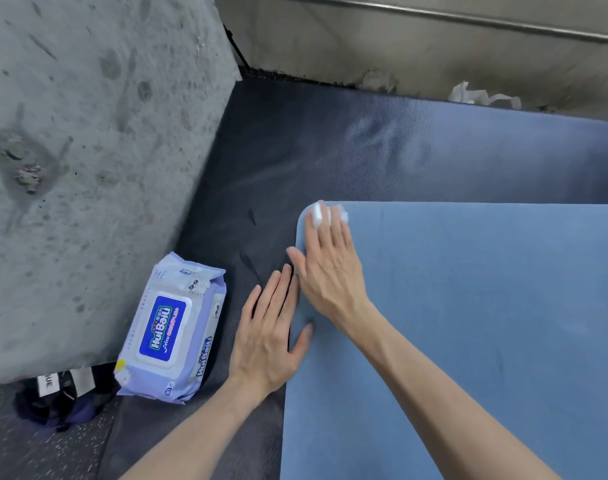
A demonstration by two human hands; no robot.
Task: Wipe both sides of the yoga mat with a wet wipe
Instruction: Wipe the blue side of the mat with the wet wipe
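The yoga mat point(468, 306) lies folded over, its light blue side up and its darker side point(330, 150) spread beyond. My right hand point(330, 268) lies flat near the folded mat's rounded corner, fingers straight, pressing a white wet wipe point(318, 214) that shows between and past the fingertips. My left hand point(268, 327) rests flat beside it at the mat's left edge, fingers straight on the dark surface, thumb on the light blue side.
A purple pack of wet wipes point(171, 327) lies left of my hands, beside a grey concrete pillar point(88, 150). Crumpled white wipes point(482, 97) lie on the floor past the mat's far edge. A dark bundle point(56, 400) sits at the pillar's base.
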